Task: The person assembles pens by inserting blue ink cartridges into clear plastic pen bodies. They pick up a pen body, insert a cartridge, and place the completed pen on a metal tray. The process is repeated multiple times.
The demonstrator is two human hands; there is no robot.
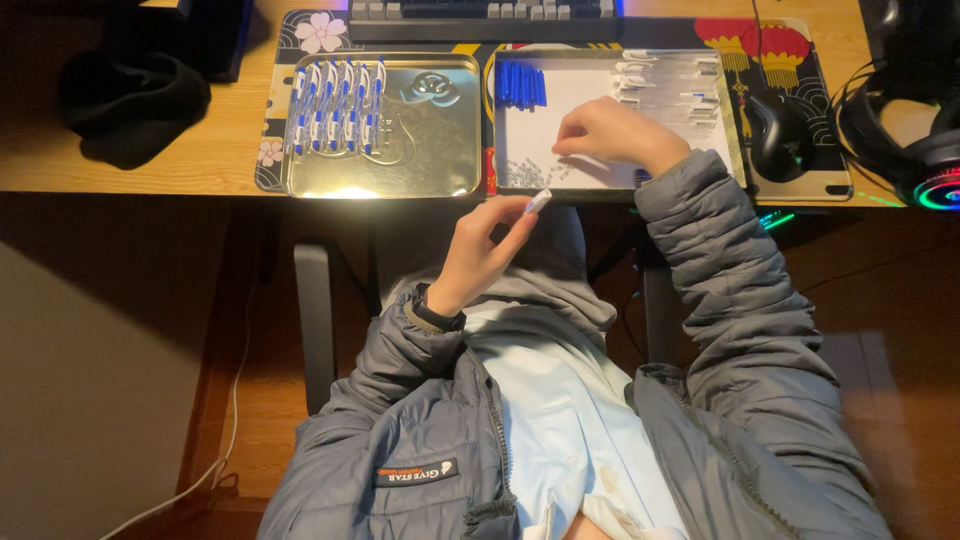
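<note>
The left hand [480,250] is raised in front of the tabletop edge, its thumb and fingers pinching a small white pen part [539,200] that sticks up from the fingertips. The right hand [612,135] rests on the white tray [520,140], fingers curled and pressed down onto its surface near a scatter of tiny springs [530,172]; whether it grips anything cannot be told, since the fingertips are hidden beneath the hand.

In that white tray, a bundle of blue pen pieces [520,84] lies at the upper left, and clear pen barrels [670,85] are lined up along the upper right, just beyond the right hand. Just beside the white tray, to its left, sits a gold metal tray [430,150] with a row of assembled blue-and-white pens [335,105] laid side by side in its left half.

Both trays stand on a patterned desk mat [320,32] on the wooden tabletop [200,160]. A keyboard [480,12] lies behind the trays, a black mouse [775,135] to the right of the white tray, and a headset [915,140] with a glowing ring at the far right. A dark cloth bundle [130,105] sits at the far left.
</note>
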